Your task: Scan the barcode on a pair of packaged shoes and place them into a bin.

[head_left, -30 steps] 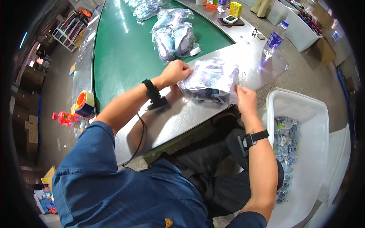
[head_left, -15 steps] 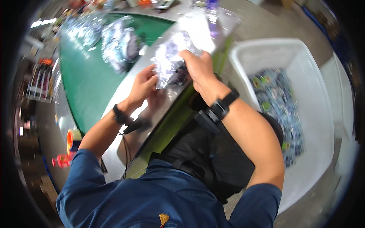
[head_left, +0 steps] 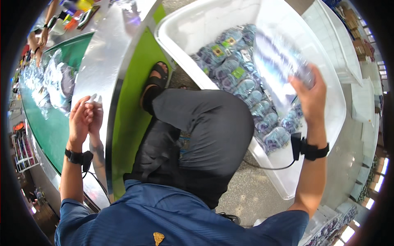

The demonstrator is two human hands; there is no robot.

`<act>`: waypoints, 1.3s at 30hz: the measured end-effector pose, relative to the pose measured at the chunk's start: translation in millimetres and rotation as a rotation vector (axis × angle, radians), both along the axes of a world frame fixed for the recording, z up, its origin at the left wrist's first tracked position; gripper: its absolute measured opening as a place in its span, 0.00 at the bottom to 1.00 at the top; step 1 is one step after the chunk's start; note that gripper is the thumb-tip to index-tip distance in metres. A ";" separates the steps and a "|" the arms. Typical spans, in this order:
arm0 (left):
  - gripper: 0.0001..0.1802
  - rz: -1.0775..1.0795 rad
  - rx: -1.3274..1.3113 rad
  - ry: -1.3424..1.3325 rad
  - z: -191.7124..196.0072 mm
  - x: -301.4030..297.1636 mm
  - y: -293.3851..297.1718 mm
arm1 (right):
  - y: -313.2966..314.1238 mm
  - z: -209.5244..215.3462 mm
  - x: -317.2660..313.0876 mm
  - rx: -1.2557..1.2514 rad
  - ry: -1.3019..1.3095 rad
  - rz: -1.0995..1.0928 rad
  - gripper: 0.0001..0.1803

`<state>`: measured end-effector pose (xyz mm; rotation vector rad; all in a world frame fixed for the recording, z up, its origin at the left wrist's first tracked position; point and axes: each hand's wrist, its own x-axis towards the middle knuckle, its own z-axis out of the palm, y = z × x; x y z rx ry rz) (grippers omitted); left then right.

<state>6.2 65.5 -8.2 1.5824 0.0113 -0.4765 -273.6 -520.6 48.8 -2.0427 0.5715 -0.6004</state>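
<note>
My right hand (head_left: 310,96) grips one end of a clear plastic bag (head_left: 273,65) with pale lilac contents, blurred by motion, over a white bin (head_left: 180,57). Below the bag, the bin holds several bluish-grey shoes (head_left: 246,88) in clear wrapping, some with green and yellow tags. At the left, my left hand (head_left: 81,117) is above the metal edge of the worktable (head_left: 96,61), its fingers curled together. A small whitish, see-through bit (head_left: 95,98) shows at the fingertips; what it is cannot be made out.
More clear bags of shoes (head_left: 57,82) lie on the table's green surface (head_left: 43,127). A co-worker's hands (head_left: 41,39) are at the far left. A phone-like device (head_left: 87,17) lies near the far end. White bins (head_left: 340,45) stand beyond on the right.
My right hand has carried the plastic bag from the table rightward over the white bin. My left hand has let go of the bag and stays by the table. The view has turned right.
</note>
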 end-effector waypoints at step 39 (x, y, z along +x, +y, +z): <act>0.21 0.328 0.403 -0.516 8.2 37.4 52.0 | -24.5 -137.5 -26.1 -0.497 0.788 0.344 0.20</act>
